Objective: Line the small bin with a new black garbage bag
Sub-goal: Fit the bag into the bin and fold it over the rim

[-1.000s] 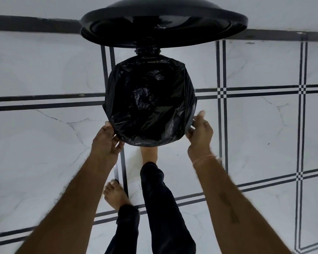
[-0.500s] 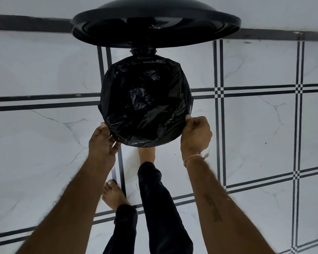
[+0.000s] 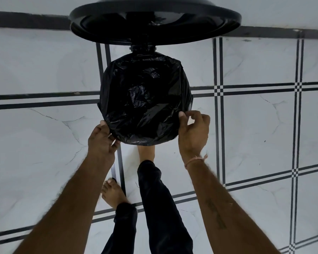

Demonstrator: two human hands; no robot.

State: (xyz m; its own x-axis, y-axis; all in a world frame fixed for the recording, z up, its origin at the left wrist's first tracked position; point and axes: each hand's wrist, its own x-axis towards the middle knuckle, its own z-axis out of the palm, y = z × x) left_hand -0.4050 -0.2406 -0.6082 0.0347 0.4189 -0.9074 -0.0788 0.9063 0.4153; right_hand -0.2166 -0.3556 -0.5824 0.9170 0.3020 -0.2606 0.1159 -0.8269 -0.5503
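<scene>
A small round bin stands on the floor below me, its body hidden under a black garbage bag (image 3: 145, 99) that is folded over the rim and hangs down inside. The bin's black lid (image 3: 154, 21) stands raised at the back. My left hand (image 3: 101, 140) grips the bag's folded edge at the near left of the rim. My right hand (image 3: 193, 131) pinches the bag's edge at the near right, thumb against the plastic and fingers curled.
The floor (image 3: 255, 125) is white marble-look tile with dark double lines. My right foot (image 3: 146, 151) is pushed forward under the bin's front; my left foot (image 3: 114, 193) stands behind it. A wall runs along the top.
My right hand has slid a little up and round the rim's right side, and now pinches the bag's edge. The left hand keeps its place at the near left.
</scene>
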